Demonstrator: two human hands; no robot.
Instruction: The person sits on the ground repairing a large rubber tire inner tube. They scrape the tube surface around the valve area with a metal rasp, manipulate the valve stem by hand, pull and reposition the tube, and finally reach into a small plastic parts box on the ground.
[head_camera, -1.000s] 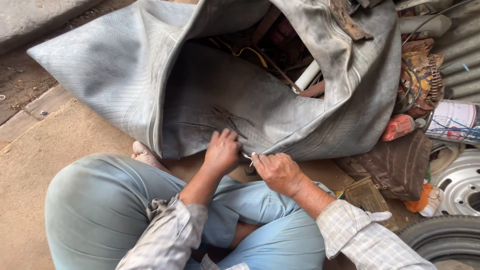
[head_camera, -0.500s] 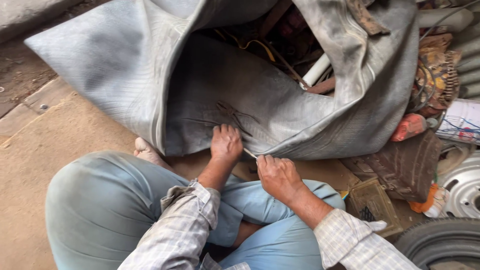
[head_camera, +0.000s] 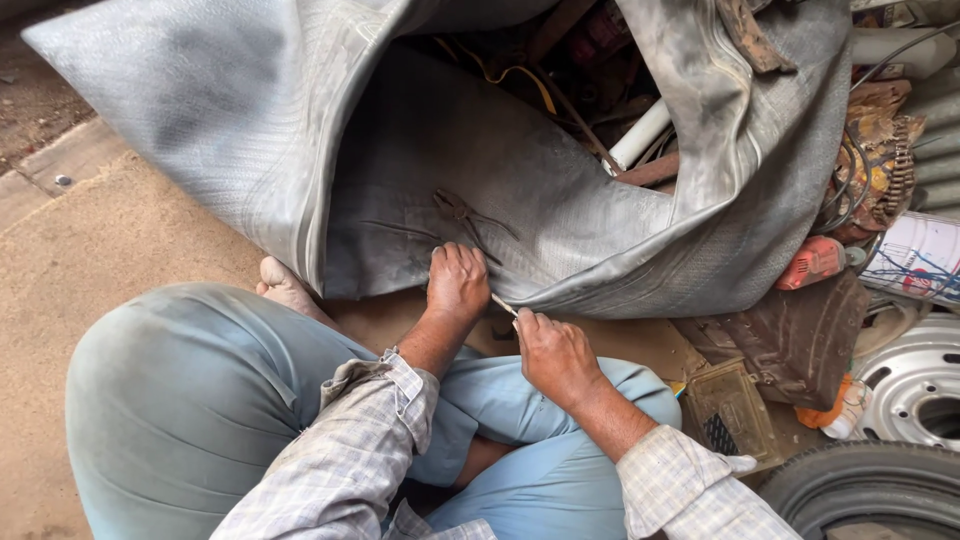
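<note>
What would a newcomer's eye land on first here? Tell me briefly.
The huge folded grey rubber inner tube fills the upper picture. At its lower edge, the left hand presses on the rubber while the right hand holds a thin pale tool against it. A silver steel wheel rim lies at the right edge.

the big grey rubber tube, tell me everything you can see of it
The big grey rubber tube is a large, limp, dusty inner tube, finely ribbed, folded over junk and sagging to the sandy ground. Dark creases mark its middle. The left hand presses on its lower edge; the right hand holds a thin tool against it.
</note>
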